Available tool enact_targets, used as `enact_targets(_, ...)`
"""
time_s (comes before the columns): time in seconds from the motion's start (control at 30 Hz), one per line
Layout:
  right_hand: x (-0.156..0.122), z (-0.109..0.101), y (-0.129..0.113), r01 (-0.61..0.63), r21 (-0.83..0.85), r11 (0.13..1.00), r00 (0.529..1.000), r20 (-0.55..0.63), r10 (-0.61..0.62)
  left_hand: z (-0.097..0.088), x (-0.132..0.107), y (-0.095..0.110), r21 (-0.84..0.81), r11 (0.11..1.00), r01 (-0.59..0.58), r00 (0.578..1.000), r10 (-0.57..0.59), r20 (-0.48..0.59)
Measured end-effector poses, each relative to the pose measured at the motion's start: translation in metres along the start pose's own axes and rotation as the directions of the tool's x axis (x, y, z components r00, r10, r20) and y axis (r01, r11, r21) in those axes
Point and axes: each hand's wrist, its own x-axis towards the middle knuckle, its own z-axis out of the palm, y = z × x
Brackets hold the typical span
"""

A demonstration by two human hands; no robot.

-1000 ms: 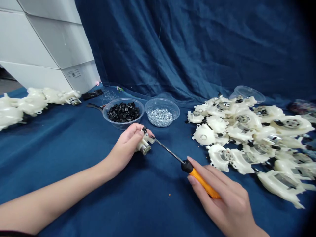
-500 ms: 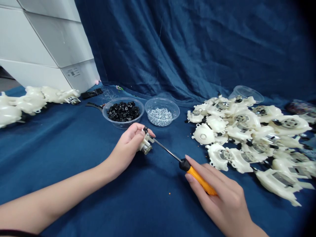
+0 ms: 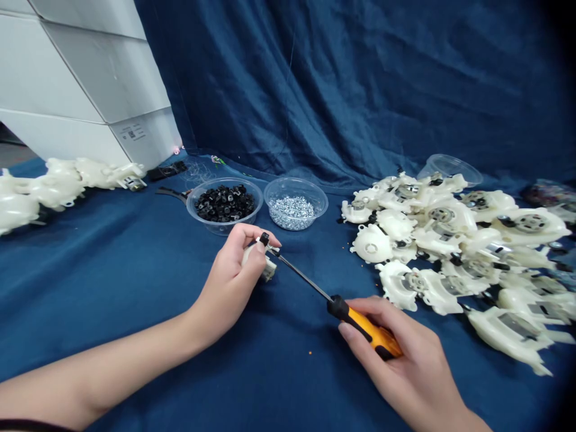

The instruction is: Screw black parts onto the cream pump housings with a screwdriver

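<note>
My left hand (image 3: 229,273) grips a small white plastic housing (image 3: 269,270), and its fingers hide most of it. A black piece (image 3: 264,239) sits at the top of the housing, by my fingertips. My right hand (image 3: 400,354) is wrapped around the orange-and-black handle of a screwdriver (image 3: 366,330). The screwdriver's thin steel shaft (image 3: 301,273) slants up and left, and its tip reaches the housing near the black piece. The tip itself is too small to make out.
Two transparent bowls stand just beyond my left hand: one (image 3: 225,205) holds black parts, the other (image 3: 296,204) silver screws. A heap of white housings (image 3: 443,246) lies right, more along the left (image 3: 58,183). White boxes (image 3: 76,78) rise behind, over blue cloth (image 3: 117,288).
My left hand has turned the housing, so less of it shows. My right hand has rolled the screwdriver handle, and its grip now sits lower and closer to the handle's black collar.
</note>
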Motion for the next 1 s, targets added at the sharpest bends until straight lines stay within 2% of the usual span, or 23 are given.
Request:
enact_targets(0.1, -0.0011, -0.0014, 0.0015, 0.021, 0.001, 1.0, 1.0, 0.004, -0.021, -0.0002, -0.0019, 0.0002, 0.003, 0.999, -0.041, 0.999, 0.041, 0.003)
enact_targets(0.3, 0.0016, -0.0001, 0.0013, -0.105, 0.05, 0.993, 0.992, 0.073, 0.102, -0.0005, -0.0043, 0.0008, 0.03, 0.999, -0.038, 0.999, 0.038, -0.008)
enact_targets(0.53, 0.0011, -0.0016, 0.0038, 0.047, 0.023, 0.999, 0.998, -0.036, -0.046, 0.0017, -0.0076, 0.0037, 0.048, 0.996, -0.073, 0.997, 0.074, -0.016)
enact_targets(0.63, 0.0, -0.0036, 0.0062, -0.014, 0.082, 0.997, 0.999, 0.044, 0.011, 0.0018, -0.0085, 0.0042, 0.059, 0.995, -0.075, 0.997, 0.076, -0.014)
enact_targets(0.77, 0.0022, -0.0046, 0.0054, -0.144, 0.136, 0.98, 0.974, 0.193, 0.117, 0.0016, -0.0085, 0.0042, 0.055, 0.995, -0.079, 0.997, 0.08, -0.005)
enact_targets(0.9, 0.0056, -0.0033, 0.0024, -0.167, 0.097, 0.981, 0.981, 0.112, 0.156, 0.0026, -0.0069, 0.0048, 0.051, 0.998, -0.045, 0.999, 0.045, 0.007)
enact_targets(1.0, 0.0057, -0.0024, 0.0022, -0.055, 0.067, 0.996, 0.998, 0.01, 0.055, 0.0032, -0.0068, 0.0055, 0.054, 0.998, -0.04, 0.999, 0.039, 0.015)
